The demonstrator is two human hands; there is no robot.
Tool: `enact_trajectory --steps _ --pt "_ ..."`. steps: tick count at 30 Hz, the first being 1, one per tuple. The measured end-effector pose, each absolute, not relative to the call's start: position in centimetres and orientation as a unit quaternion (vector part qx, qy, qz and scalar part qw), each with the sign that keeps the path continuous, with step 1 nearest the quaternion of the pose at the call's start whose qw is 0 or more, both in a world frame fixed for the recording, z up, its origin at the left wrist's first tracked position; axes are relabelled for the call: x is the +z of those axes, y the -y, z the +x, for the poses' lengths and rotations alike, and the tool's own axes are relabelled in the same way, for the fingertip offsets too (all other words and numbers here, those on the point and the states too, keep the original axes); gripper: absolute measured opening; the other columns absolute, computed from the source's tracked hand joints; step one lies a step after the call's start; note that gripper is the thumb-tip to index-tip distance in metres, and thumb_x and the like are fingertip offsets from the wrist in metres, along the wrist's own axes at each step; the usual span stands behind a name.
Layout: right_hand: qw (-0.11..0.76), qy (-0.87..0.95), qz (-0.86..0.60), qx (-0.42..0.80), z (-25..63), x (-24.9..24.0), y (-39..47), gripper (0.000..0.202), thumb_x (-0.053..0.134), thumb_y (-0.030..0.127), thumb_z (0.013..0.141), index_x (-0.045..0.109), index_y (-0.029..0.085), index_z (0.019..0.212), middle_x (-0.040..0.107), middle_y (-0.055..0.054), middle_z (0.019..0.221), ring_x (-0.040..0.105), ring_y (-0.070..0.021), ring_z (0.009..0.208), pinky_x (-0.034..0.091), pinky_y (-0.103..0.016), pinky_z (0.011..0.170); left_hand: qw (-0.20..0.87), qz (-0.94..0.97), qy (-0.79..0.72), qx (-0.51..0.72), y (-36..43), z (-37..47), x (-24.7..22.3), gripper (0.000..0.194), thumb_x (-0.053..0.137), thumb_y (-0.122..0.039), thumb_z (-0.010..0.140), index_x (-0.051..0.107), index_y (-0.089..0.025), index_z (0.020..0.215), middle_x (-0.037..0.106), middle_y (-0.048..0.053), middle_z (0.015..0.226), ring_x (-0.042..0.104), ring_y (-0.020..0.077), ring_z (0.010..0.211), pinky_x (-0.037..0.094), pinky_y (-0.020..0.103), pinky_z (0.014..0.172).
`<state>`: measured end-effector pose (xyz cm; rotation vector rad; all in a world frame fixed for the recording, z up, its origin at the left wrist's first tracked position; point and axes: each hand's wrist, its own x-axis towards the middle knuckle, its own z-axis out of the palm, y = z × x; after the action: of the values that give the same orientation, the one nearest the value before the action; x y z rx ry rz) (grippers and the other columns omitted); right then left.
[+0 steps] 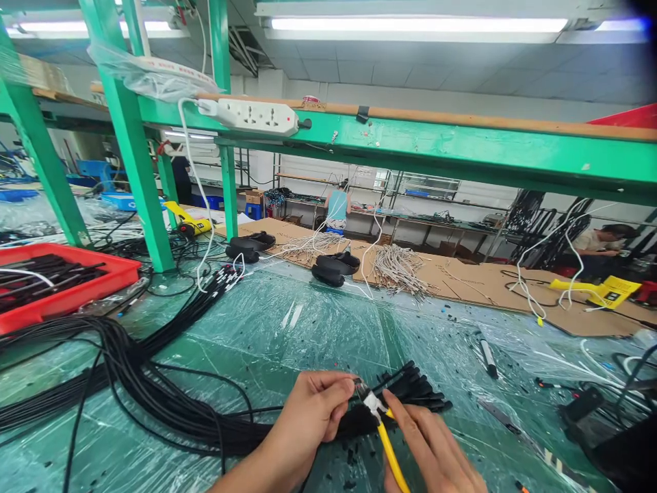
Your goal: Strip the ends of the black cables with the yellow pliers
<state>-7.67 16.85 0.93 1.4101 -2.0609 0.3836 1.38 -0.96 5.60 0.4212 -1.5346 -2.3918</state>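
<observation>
Yellow-handled cutting pliers (389,448) are in my right hand (436,445), their jaws pointing up and left. My left hand (315,411) pinches a small dark piece, seemingly a cable end, right at the jaws. Fingertips and jaws nearly meet, so the exact contact is too small to tell. Beneath and beyond both hands lies a bundle of black cables (189,411), whose thicker black ends (415,389) fan out to the right of the pliers. Small black scraps are scattered on the plastic-covered green table (287,329) around them.
At left stands a red tray (116,282) of black parts. Black straps (331,268), white cord bundles (397,268) and a yellow tool (613,293) lie farther back. A marker (487,357) rests at right. A power strip (256,116) hangs on the green frame. Other people sit in the background.
</observation>
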Motion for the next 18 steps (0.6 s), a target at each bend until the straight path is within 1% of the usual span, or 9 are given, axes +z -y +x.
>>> enact_trajectory --steps 2,6,8,10,15,18 --pt "0.317 0.781 0.52 0.136 -7.5 1.0 -16.8 0.072 0.055 0.017 0.072 0.034 0.018 0.141 0.061 -0.008 0.105 0.062 -0.0208 0.091 0.054 -0.03 0.078 0.143 0.155 0.566 -0.797 0.8 1.4 5.5 0.034 0.069 -0.042 0.072 0.07 -0.009 0.078 0.027 -0.011 0.042 0.012 0.004 0.04 0.008 0.023 0.041" --pt "0.322 0.791 0.503 0.134 -7.3 1.0 -16.8 0.074 0.056 0.02 0.072 0.033 0.016 0.142 0.06 -0.009 0.104 0.059 -0.0218 0.09 0.053 -0.03 0.074 0.181 0.14 0.671 -0.705 0.4 1.6 5.2 0.033 0.059 -0.04 0.082 0.069 -0.01 0.072 0.025 -0.008 0.048 0.016 0.0063 0.046 0.01 0.024 0.044" --pt "0.329 0.789 0.502 0.131 -7.3 1.1 -16.8 0.075 0.057 0.021 0.071 0.033 0.015 0.142 0.059 -0.01 0.105 0.058 -0.0226 0.091 0.051 -0.032 0.074 0.19 0.128 0.693 -0.684 0.5 1.6 5.1 0.034 0.057 -0.04 0.083 0.069 -0.011 0.07 0.026 -0.008 0.049 0.017 0.0068 0.048 0.011 0.024 0.045" --pt "0.34 0.784 0.505 0.121 -7.3 1.3 -16.8 0.074 0.058 0.02 0.071 0.034 0.014 0.141 0.059 -0.011 0.106 0.057 -0.0232 0.091 0.05 -0.033 0.074 0.176 0.13 0.682 -0.698 0.7 1.5 5.2 0.035 0.059 -0.043 0.081 0.07 -0.01 0.072 0.028 -0.008 0.048 0.018 0.0064 0.046 0.012 0.023 0.044" --pt "0.346 0.772 0.525 0.098 -7.3 1.7 -16.8 0.072 0.059 0.019 0.07 0.037 0.014 0.139 0.059 -0.011 0.105 0.057 -0.0229 0.092 0.05 -0.032 0.077 0.097 0.184 0.611 -0.764 1.4 1.1 5.3 0.045 0.071 -0.051 0.062 0.071 -0.008 0.079 0.033 -0.01 0.037 0.014 0.0034 0.034 0.007 0.023 0.038" --pt "0.33 0.779 0.524 0.097 -7.5 1.6 -17.0 0.071 0.057 0.018 0.072 0.037 0.015 0.14 0.061 -0.01 0.105 0.059 -0.0224 0.09 0.051 -0.032 0.077 0.085 0.192 0.604 -0.769 1.6 1.0 5.1 0.048 0.073 -0.051 0.06 0.072 -0.008 0.081 0.035 -0.01 0.035 0.014 0.0026 0.032 0.006 0.023 0.037"
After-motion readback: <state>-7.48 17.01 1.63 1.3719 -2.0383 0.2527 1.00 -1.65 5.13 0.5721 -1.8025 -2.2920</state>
